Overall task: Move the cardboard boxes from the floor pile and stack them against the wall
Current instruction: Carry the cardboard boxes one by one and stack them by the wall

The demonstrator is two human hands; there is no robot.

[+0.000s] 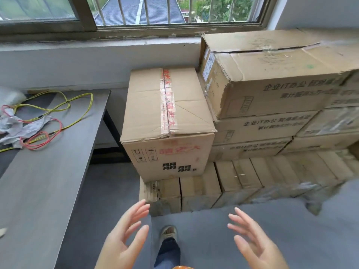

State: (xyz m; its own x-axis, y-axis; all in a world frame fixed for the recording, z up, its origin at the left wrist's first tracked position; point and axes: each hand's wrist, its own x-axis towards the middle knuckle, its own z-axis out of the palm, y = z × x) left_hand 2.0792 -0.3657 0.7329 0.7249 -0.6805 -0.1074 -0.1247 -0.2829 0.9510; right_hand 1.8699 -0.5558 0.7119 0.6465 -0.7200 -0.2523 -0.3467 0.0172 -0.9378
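Observation:
A taped cardboard box with red-printed tape stands on a row of flat boxes under the window wall. To its right rises a taller stack of wide boxes, several layers high, topped by a dented one. My left hand and my right hand hover low in front of the boxes, palms facing each other, fingers spread and straight. Neither hand touches or holds anything.
A grey table runs along the left, with yellow and red cables and crumpled cloth on it. A barred window sits above the wall ledge. My foot stands on the grey floor between my hands.

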